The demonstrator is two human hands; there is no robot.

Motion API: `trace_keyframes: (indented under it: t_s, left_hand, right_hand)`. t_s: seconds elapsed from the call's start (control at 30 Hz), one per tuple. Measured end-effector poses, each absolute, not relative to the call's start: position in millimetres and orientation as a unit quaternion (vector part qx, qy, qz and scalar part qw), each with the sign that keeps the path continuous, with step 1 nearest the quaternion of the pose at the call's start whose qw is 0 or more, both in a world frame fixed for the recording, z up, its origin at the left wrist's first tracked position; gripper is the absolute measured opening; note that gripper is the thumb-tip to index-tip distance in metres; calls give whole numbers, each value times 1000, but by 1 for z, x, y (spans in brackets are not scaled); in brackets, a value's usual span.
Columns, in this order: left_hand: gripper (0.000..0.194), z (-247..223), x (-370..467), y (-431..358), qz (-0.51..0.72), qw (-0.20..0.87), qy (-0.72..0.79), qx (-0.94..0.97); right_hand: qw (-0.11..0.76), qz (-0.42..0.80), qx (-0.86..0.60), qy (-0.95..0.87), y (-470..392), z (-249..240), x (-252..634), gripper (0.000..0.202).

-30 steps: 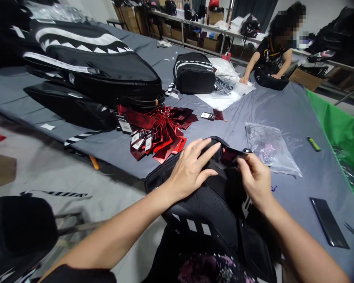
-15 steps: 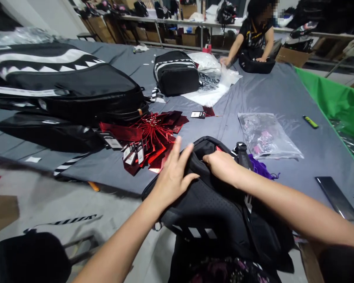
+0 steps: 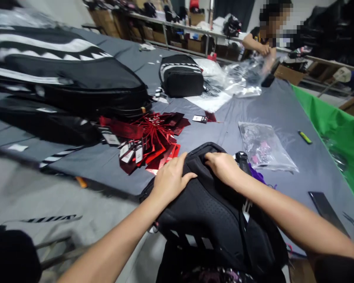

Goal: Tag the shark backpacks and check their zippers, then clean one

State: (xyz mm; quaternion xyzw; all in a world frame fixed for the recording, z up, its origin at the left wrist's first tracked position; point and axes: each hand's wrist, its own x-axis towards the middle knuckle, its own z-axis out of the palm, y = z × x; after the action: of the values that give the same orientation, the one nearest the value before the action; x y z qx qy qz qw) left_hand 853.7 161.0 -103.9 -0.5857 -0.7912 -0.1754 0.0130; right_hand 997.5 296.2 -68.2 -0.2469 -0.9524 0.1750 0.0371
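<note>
A black backpack (image 3: 208, 212) rests on my lap against the table edge, its padded back panel facing up. My left hand (image 3: 170, 177) grips the upper left edge, the thumb on the padded panel and the fingers bent over the side. At the top of the bag, my right hand (image 3: 224, 168) has its fingers closed on the black fabric near the shoulder strap; the fingertips are partly hidden. Just beyond my left hand lies a fanned bunch of red hang tags (image 3: 156, 137), some with white labels. Purple fabric (image 3: 256, 173) shows beside my right wrist.
Large black backpacks with white teeth print (image 3: 100, 74) lie at the left. A smaller one (image 3: 181, 76) stands farther back. A clear zip bag (image 3: 265, 147), a yellow-green cutter (image 3: 305, 137) and a black flat object (image 3: 327, 212) lie right. A co-worker (image 3: 262, 43) handles clear plastic opposite.
My left fingers, spread and raised before, now bend down over the backpack's edge. My right hand keeps its grip. Across the table, the co-worker has lifted a clear plastic bag. My view has shifted slightly.
</note>
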Motion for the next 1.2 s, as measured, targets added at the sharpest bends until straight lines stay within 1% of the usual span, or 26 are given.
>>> trace_keyframes:
  t_s: [0.07,0.13,0.2,0.27,0.3,0.33,0.4,0.47,0.5,0.57,0.6,0.67,0.7,0.77,0.83,0.87,0.9,0.97,1.0,1.03,1.07,1.1,1.13,1.2]
  left_hand:
    - [75,-106,852,162,-188,3,-791,-582]
    - [76,-106,851,163,-206,-18,-790,-577]
    - [77,-105,849,163,-226,-30,-785,-576]
    - [77,-105,849,162,-241,-31,-782,-574]
    - [77,-105,849,161,-244,-30,-783,-572]
    - [78,-105,849,161,-245,-31,-784,-569]
    - [77,-106,848,160,-246,-37,-785,-567]
    - [75,-107,849,160,-250,-44,-785,-565]
    - [74,-108,850,161,-253,-47,-786,-562]
    - [72,-108,851,164,-255,-56,-790,-555]
    - [72,-107,851,167,-253,-62,-793,-551]
    - [72,-103,849,174,-244,-84,-801,-540]
    - [73,-99,846,177,-236,-104,-807,-532]
    - [74,-88,841,179,-214,-150,-817,-513]
    - [67,-74,842,175,-190,-180,-821,-508]
    - [60,-67,846,171,-179,-183,-819,-514]
    - [53,-58,852,167,-173,-176,-816,-522]
    - [44,-36,867,154,-173,-142,-809,-543]
    - [42,-21,875,147,-182,-110,-809,-547]
    - [42,-4,882,139,-189,-78,-807,-554]
    - [42,17,890,131,-194,-45,-801,-564]
    - [41,40,898,124,-199,-11,-792,-577]
    - [41,66,907,117,-201,24,-782,-589]
    - [39,119,924,109,-205,100,-766,-601]
  right_hand:
    - [89,309,-257,-911,300,-78,991,13]
    - [97,413,-241,-873,304,-86,984,13]
    - [90,455,-214,-860,308,-89,978,15]
    - [87,450,-190,-868,311,-87,976,17]
    - [82,424,-184,-883,312,-84,976,18]
    - [74,372,-178,-908,312,-80,977,18]
    - [41,208,-153,-965,313,-74,986,20]
    - [-18,45,-96,-994,314,-73,1006,25]
    - [-53,-13,-67,-996,315,-75,1021,30]
    - [-131,-81,-50,-987,321,-85,1054,43]
    - [-157,-99,-79,-979,324,-92,1070,50]
    - [-187,-98,-135,-968,332,-101,1094,54]
    - [-186,-78,-157,-967,334,-103,1101,52]
    - [-145,-18,-207,-967,328,-97,1114,40]
    - [-86,69,-272,-956,307,-84,1131,26]
    - [-73,133,-304,-940,291,-76,1143,24]
    - [-88,217,-329,-915,273,-69,1156,24]
    - [-178,422,-340,-821,235,-55,1181,18]
    - [-215,502,-332,-769,218,-49,1192,20]
    - [-232,554,-323,-731,204,-42,1200,31]
    - [-231,582,-313,-714,192,-35,1208,45]
    - [-215,593,-303,-714,182,-27,1213,57]
    - [-191,596,-292,-723,175,-17,1218,64]
    - [-151,609,-253,-736,166,4,1222,67]
